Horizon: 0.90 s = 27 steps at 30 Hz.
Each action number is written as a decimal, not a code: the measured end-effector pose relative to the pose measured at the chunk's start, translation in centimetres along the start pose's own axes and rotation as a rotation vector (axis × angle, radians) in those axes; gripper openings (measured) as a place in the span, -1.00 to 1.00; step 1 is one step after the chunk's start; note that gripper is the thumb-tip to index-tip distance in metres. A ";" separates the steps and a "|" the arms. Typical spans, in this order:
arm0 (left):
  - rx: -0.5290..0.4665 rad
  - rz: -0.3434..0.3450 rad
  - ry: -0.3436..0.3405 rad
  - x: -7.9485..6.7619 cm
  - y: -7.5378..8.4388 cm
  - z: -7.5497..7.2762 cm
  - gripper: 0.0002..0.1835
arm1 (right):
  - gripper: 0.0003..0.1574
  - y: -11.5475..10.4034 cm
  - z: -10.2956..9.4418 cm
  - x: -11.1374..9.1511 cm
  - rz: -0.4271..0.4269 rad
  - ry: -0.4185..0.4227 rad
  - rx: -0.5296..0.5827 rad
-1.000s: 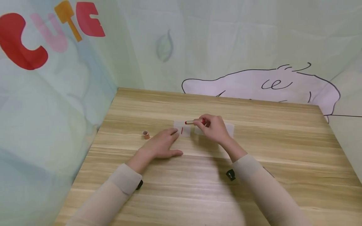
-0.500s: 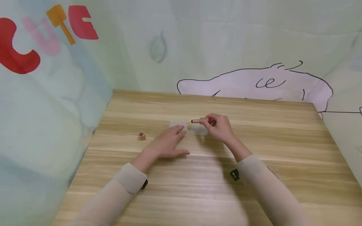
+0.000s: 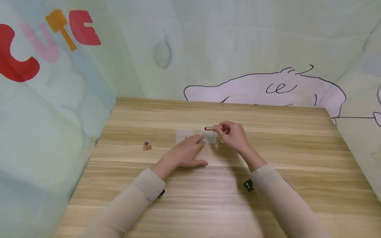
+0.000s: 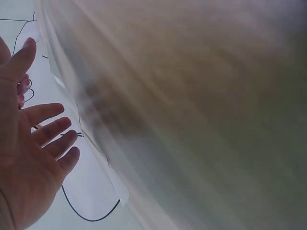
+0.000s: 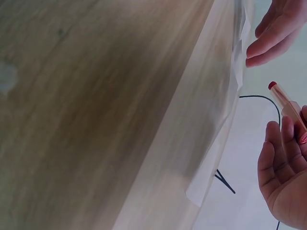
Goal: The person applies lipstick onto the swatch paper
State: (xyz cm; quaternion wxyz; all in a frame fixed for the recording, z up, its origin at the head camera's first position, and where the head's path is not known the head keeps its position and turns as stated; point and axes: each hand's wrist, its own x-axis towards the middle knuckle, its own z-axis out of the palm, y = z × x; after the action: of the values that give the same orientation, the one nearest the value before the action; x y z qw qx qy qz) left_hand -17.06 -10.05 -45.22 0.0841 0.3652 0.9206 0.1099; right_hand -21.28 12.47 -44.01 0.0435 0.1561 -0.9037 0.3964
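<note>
Lipstick (image 3: pixel 210 128) is pinched in the right hand (image 3: pixel 235 135), that grip clamped toward its rear so the red end points leftward over the middle paper (image 3: pixel 211 138), seemingly just clear of it. From where I stand, such a light, fingertip hold looks suited to fine strokes. The left hand (image 3: pixel 188 152) has its grip apart, fingers nearly straight and holding nothing, tips at the middle paper's left edge, probably to stop it sliding. The left paper (image 3: pixel 180 135), beside it, bears a red mark (image 3: pixel 185 137). Farther left on the counter (image 3: pixel 190 215) sits the cap (image 3: pixel 147 145), presumably parked out of the way.
</note>
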 end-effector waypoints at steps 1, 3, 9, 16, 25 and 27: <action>0.007 -0.002 -0.005 0.1 0.1 0.0 -0.06 | -0.67 0.0 0.0 0.0 0.000 -0.001 -0.004; 0.015 -0.007 -0.014 0.4 0.3 0.1 -0.06 | -0.66 0.1 0.0 0.1 0.000 -0.005 -0.013; 0.055 -0.039 -0.052 1.0 0.6 0.4 -0.06 | -0.65 0.1 0.0 0.0 0.013 -0.021 -0.032; 0.064 -0.071 -0.061 1.5 0.6 0.2 -0.06 | -0.67 0.4 -0.4 0.3 -0.017 -0.011 -0.063; 0.023 -0.095 -0.070 1.1 0.9 0.5 -0.05 | -0.71 1.0 -0.2 0.1 -0.009 -0.079 -0.121; 0.020 -0.099 -0.070 1.0 1.0 0.6 -0.05 | -0.72 1.2 -0.1 0.1 -0.002 -0.090 -0.125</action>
State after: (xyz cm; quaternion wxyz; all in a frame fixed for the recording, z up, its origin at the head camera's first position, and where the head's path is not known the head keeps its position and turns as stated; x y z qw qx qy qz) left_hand -17.01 -8.53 -45.59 0.1181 0.3236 0.9351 0.0834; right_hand -21.73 13.28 -44.75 0.0127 0.1715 -0.9275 0.3318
